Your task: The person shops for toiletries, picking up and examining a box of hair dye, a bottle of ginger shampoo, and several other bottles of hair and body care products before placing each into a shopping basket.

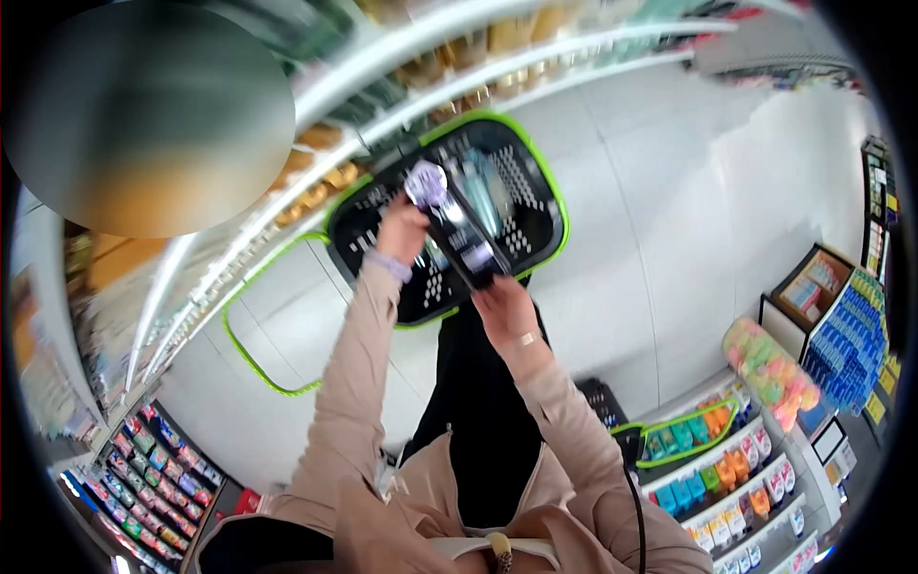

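Head view shows the left hand [403, 232] and right hand [506, 308] gripping opposite ends of a dark box [463, 234] above a black, green-rimmed basket [541, 218] holding items.

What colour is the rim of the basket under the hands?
Bright green, on the basket; head view.

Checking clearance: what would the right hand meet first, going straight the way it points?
Right hand meets the dark package at its fingertips; beyond, likely the black basket, though depth is unclear.
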